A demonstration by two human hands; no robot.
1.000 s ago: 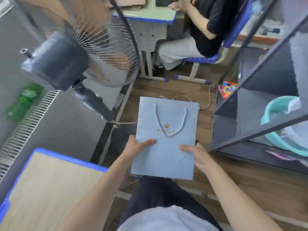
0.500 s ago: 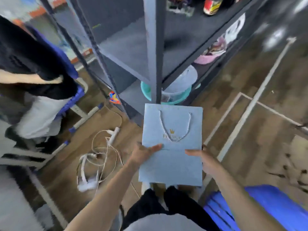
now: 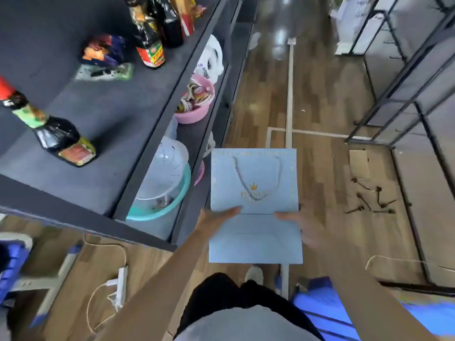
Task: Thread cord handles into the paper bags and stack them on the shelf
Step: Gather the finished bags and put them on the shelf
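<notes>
A flat light-blue paper bag with a gold crown print is held level in front of me over the floor. A silver-white cord handle lies threaded across its upper face. My left hand grips the bag's left edge, thumb on top. My right hand grips the right edge, thumb on top as well. The dark grey shelf stands to the left of the bag, its top board higher than the bag.
Sauce bottles and snack packets sit on the top board. On a lower board are a teal basin with a clear colander and a pink basin. A power strip and cables lie on the floor. More racks stand right.
My view has swung from the fan and desk round to the shelf, which now shows from above. Both hands keep the same hold on the bag, carrying it along.
</notes>
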